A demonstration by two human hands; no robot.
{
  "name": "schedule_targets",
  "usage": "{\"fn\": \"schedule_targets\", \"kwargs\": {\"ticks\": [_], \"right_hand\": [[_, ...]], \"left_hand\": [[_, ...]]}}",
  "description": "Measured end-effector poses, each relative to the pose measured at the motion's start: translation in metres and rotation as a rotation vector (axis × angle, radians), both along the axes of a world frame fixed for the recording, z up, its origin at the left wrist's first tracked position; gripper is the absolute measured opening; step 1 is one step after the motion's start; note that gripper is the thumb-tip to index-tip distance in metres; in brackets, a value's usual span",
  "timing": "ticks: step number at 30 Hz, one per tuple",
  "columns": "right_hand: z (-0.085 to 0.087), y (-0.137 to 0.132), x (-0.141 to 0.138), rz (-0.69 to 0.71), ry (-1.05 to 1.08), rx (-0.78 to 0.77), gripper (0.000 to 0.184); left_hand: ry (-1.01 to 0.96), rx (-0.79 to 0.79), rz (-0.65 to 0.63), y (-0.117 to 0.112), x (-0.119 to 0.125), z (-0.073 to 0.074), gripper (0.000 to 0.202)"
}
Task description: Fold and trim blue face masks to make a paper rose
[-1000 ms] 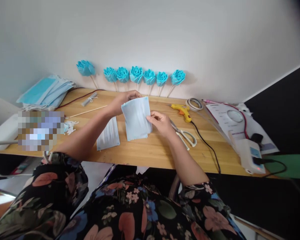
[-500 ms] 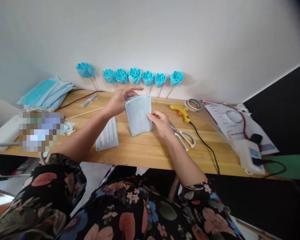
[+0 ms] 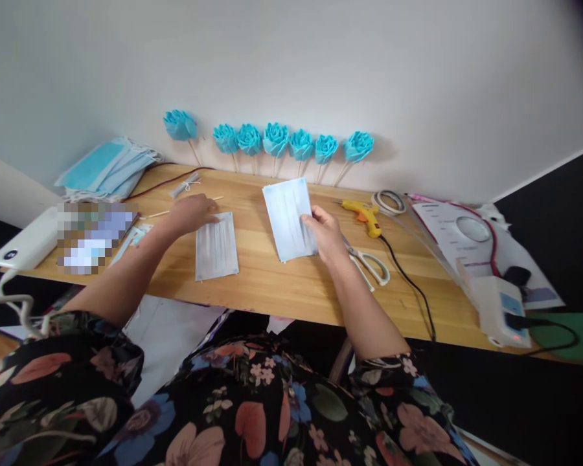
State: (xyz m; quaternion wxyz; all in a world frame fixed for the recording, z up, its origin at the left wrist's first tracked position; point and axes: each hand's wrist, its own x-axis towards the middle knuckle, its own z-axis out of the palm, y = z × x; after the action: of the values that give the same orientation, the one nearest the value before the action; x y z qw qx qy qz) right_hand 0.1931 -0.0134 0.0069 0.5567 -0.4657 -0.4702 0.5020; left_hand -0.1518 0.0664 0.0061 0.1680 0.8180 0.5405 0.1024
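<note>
My right hand (image 3: 326, 232) pinches a stack of pale face mask sheets (image 3: 287, 220) by its right edge, thumb in front, and holds it upright above the table. On the wooden table lies a flat mask sheet (image 3: 217, 249) with pleats running lengthwise. My left hand (image 3: 193, 213) is palm down at the upper left of that sheet, fingers slightly apart and reaching over its top edge. Whether the fingertips press on it is hard to see. A thin wooden stick (image 3: 159, 213) lies partly under my left hand.
Several blue flowers on sticks (image 3: 276, 140) lean against the wall. Right of my right hand are scissors (image 3: 375, 266), a yellow glue gun (image 3: 364, 215), tape rolls (image 3: 388, 202) and a power strip (image 3: 499, 310). At left are piled masks (image 3: 104, 169) and a white power bank (image 3: 26, 239).
My left hand has left the stack and moved left and down to the sheet on the table. The right hand alone keeps the stack, now tilted. The view has shifted slightly.
</note>
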Motion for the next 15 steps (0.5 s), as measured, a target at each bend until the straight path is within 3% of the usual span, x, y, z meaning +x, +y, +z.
{"fn": "schedule_targets", "kwargs": {"ticks": [4,8,11,15], "right_hand": [[0.007,-0.004,0.001,0.058,0.052,-0.027,0.022],[0.010,-0.010,0.006,0.194,0.110,-0.062,0.029],[0.009,-0.013,0.007,0.263,0.097,-0.085,0.030],[0.003,-0.008,0.002,0.194,0.060,0.040,0.019]], "left_hand": [[0.093,-0.026,0.087,0.002,0.008,-0.005,0.023],[-0.018,-0.006,0.045,0.001,0.044,0.012,0.020],[-0.293,-0.103,-0.010,0.000,0.084,0.026,0.022],[-0.803,-0.180,-0.152,0.001,0.135,0.032,0.028]]}}
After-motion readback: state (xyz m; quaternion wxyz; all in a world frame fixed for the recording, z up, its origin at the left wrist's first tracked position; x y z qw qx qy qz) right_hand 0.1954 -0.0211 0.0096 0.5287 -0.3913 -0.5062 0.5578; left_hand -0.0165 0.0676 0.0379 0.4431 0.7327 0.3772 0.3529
